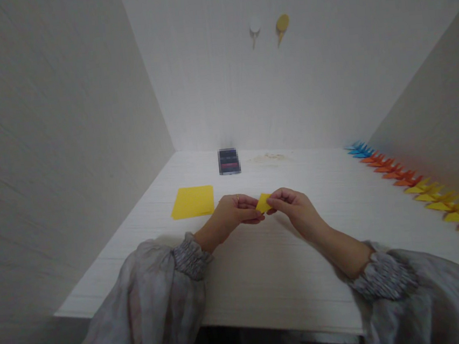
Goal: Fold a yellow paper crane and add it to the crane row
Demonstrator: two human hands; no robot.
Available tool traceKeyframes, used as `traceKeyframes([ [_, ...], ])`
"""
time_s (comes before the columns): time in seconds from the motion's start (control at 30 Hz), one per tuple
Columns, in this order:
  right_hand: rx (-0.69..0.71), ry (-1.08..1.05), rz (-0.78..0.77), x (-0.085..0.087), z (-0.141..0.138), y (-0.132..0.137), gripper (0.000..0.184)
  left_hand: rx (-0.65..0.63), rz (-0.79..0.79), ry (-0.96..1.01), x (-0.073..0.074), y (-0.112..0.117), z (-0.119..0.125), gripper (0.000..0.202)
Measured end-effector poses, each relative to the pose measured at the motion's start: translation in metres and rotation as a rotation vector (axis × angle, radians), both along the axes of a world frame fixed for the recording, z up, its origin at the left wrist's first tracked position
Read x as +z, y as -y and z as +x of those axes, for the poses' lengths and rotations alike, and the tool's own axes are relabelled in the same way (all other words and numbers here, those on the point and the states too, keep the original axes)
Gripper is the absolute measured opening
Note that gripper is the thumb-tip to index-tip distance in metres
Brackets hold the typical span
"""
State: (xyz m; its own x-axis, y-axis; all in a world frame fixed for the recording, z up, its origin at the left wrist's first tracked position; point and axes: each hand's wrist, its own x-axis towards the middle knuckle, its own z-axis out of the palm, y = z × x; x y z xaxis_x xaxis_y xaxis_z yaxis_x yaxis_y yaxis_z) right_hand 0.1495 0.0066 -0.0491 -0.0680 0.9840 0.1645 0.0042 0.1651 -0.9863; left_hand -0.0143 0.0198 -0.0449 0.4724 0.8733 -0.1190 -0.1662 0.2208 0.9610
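Between my two hands, a small folded piece of yellow origami paper (263, 203) is held up just above the white table. My left hand (237, 210) pinches its left side, thumb on the near face and fingers behind. On the right side, my right hand (291, 205) grips the paper's edge between thumb and fingertips. Beside my left wrist lies a stack of flat yellow paper squares (193, 202). The fingertips cover part of the folded piece, so its exact folds cannot be made out.
A row of folded paper cranes, blue (359, 150), orange (391, 169) and yellow (447, 205), runs along the right wall. A dark blurred object (229, 162) stands at the back of the white table (280, 275). Two round hooks, white (255, 26) and yellow (282, 23), are on the back wall.
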Motion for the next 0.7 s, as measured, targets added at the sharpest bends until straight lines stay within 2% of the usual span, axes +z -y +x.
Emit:
traceKeyframes([
  [0.23,0.01,0.033,0.027,0.0002,-0.0026,0.0018,0.019,-0.021,0.004,-0.031,0.0019,0.0009,0.0007,0.02],
  [0.47,-0.045,0.055,0.068,-0.001,-0.0029,0.0027,0.018,-0.03,0.009,-0.013,0.0023,0.001,0.0011,0.022],
  [0.7,-0.033,-0.009,0.055,-0.0005,-0.0047,0.0026,0.02,-0.021,0.018,-0.021,0.0038,0.0019,0.0013,0.023],
])
